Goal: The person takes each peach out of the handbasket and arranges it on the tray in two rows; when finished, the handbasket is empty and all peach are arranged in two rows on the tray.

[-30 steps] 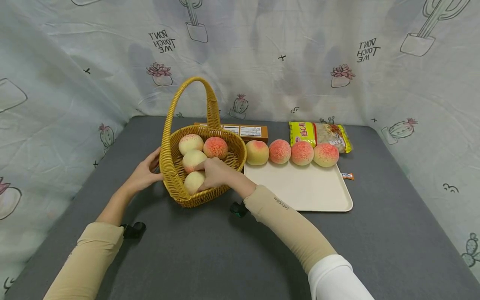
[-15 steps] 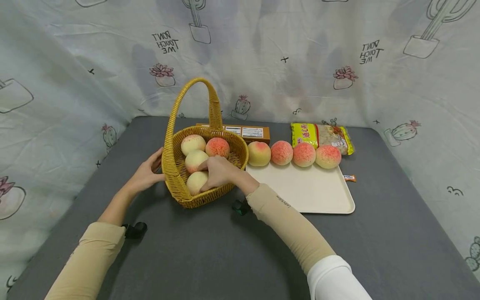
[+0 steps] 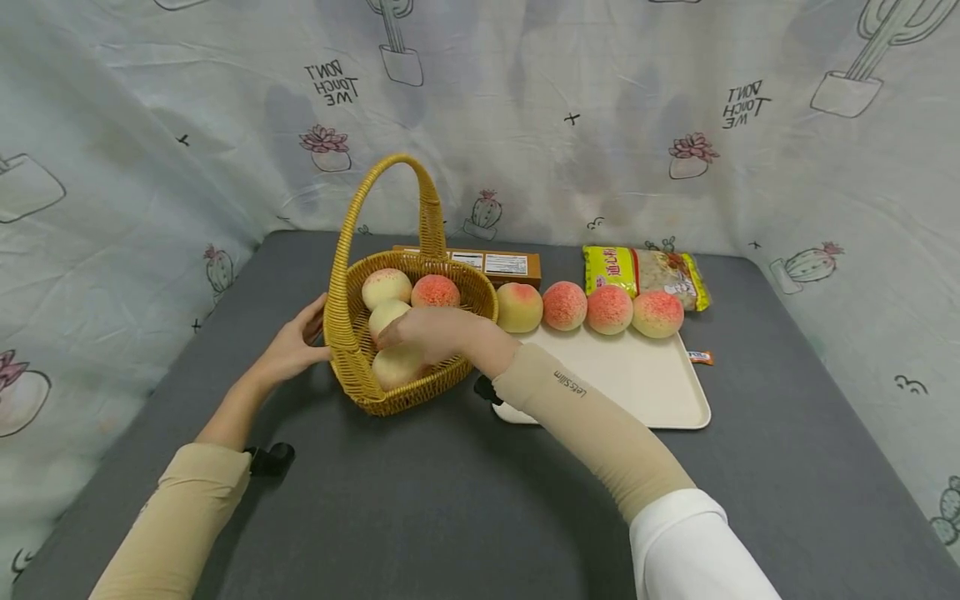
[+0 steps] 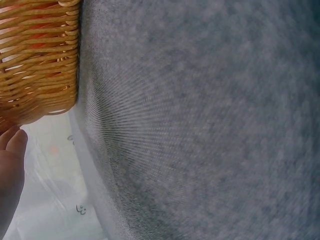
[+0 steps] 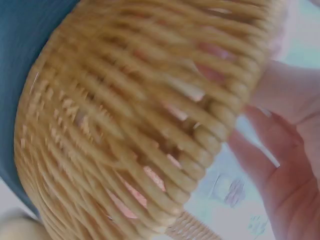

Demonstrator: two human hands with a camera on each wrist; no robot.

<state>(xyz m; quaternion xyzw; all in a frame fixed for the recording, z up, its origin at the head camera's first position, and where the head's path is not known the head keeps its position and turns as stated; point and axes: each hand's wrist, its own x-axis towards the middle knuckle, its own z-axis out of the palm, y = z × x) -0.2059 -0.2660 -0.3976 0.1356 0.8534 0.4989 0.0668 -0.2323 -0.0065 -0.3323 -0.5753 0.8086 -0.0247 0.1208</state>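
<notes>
The right hand [image 3: 442, 333] is blurred inside the basket [image 3: 397, 403]; whether it grips anything, I cannot tell. Just below its fingers lies the front peach [image 3: 393, 370], which could get knocked against the wall if the wrist swings carelessly. The left hand [image 3: 292, 346], well apart from the right, has thumb and fingers spread against the basket's near side; should that light touch slip, a bump from the right arm could slide the basket across the worktop [image 3: 420, 500]. Beyond the right fingers sit a pale peach [image 3: 386, 287] and a red peach [image 3: 435, 292], liable to be jostled. Right of the right hand, the row of peaches [image 3: 565, 306] along the tray's [image 3: 630, 383] far edge might roll if nudged.
</notes>
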